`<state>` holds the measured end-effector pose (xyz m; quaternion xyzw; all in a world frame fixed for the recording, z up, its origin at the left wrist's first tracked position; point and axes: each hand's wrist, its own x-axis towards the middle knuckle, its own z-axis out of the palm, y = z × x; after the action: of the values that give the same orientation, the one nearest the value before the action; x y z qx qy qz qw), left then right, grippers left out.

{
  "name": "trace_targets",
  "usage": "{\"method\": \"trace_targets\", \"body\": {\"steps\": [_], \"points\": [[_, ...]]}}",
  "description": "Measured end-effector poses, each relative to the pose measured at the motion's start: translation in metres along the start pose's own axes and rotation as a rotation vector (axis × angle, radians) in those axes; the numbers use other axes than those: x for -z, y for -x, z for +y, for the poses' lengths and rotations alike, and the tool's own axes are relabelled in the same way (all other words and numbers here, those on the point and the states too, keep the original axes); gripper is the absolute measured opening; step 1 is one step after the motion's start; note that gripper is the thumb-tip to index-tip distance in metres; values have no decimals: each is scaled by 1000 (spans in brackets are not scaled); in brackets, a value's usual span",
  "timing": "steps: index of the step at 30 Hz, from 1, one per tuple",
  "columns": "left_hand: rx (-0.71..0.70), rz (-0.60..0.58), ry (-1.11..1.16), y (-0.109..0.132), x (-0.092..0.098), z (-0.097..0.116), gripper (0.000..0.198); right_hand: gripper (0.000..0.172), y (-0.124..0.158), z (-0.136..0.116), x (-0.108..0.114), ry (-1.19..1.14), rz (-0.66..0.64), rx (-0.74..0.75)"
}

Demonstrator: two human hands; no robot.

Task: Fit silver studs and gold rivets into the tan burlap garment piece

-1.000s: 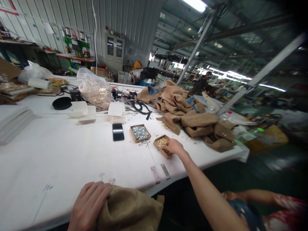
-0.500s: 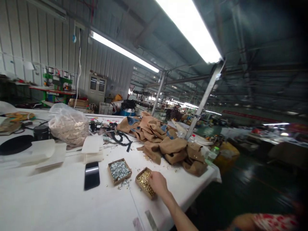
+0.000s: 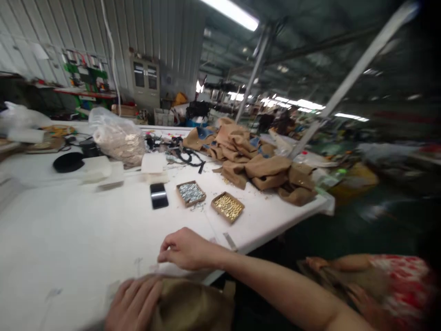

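Note:
My right hand [image 3: 184, 249] hovers over the near edge of the white table [image 3: 86, 220], fingers curled in a pinch on something too small to make out. My left hand [image 3: 134, 303] lies at the bottom edge with fingers spread flat on a piece of tan cloth [image 3: 193, 305]. Farther out sit a small box of gold studs [image 3: 228, 207] and a box of silver studs [image 3: 190, 192], with a black phone [image 3: 159, 195] to their left.
A heap of tan garments [image 3: 255, 161] covers the table's far right corner. A plastic bag of pale pieces [image 3: 119, 138], white foam blocks [image 3: 151, 163], a black round pad [image 3: 68, 162] and black straps [image 3: 188, 156] lie behind. The floor drops off to the right.
My right hand has left the box of gold studs and come back to the near edge, next to the tan cloth. My left hand and the cloth are in view again.

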<state>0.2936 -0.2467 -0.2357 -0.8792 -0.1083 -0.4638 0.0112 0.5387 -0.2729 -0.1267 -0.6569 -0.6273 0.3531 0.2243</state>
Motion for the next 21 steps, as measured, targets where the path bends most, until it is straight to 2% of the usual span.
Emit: {"method": "trace_targets", "body": {"steps": [1, 4, 10, 15, 18, 21], "points": [[-6, -8, 38, 4, 5, 3, 35, 7, 0, -4, -4, 29, -40, 28], [111, -24, 105, 4, 10, 13, 26, 3, -4, 0, -14, -11, -104, 73], [225, -6, 189, 2, 7, 18, 25, 7, -1, 14, -28, -262, -129, 16], [276, 2, 239, 8, 5, 13, 27, 15, 6, 21, -23, -280, -165, 50], [296, -4, 261, 4, 5, 13, 27, 18, 8, 24, -18, -283, -215, 74], [335, -20, 280, -2, 4, 14, 25, 18, 8, 23, -13, -268, -202, 143]]}}
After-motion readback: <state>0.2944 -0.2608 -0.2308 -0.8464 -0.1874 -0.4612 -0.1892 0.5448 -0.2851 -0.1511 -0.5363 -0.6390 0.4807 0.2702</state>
